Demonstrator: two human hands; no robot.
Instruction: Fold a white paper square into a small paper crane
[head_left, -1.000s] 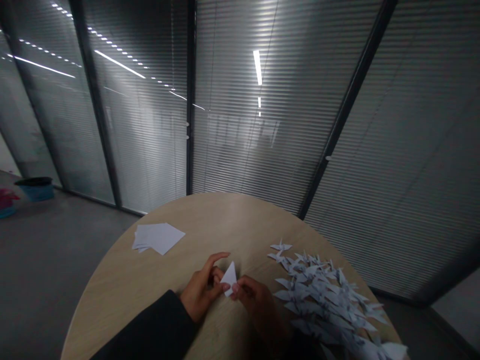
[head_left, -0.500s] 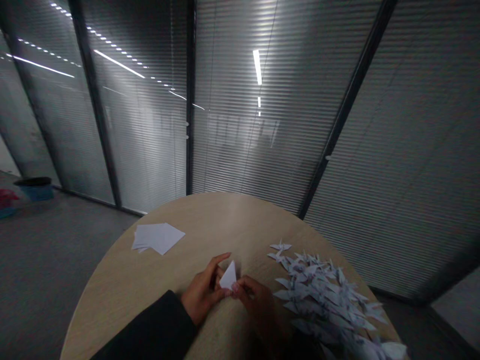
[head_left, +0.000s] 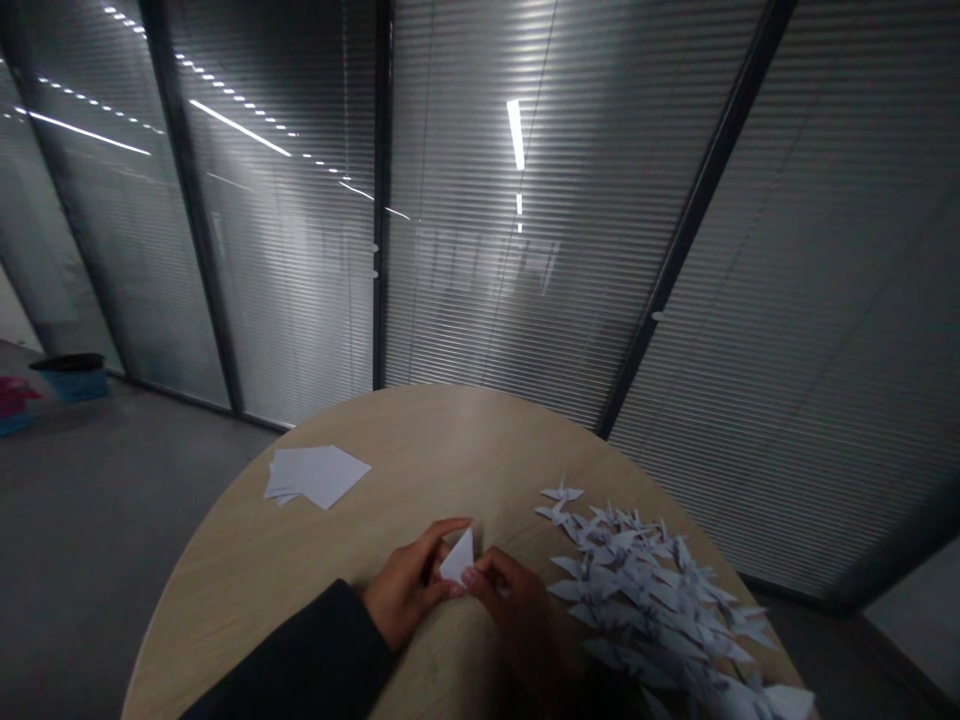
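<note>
Left hand (head_left: 405, 588) and right hand (head_left: 517, 600) pinched on folded paper (head_left: 458, 560), blue bin (head_left: 76, 384) at far left, contents indiscernible, folded paper between both hands.

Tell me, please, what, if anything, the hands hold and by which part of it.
A folded white paper: the left hand holds it near its lower edge, the right hand at its lower right corner.

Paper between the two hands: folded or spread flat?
Folded. The paper shows as a small pointed shape, held by the left hand and right hand, smaller than the flat sheets. Layer count: cannot tell.
</note>
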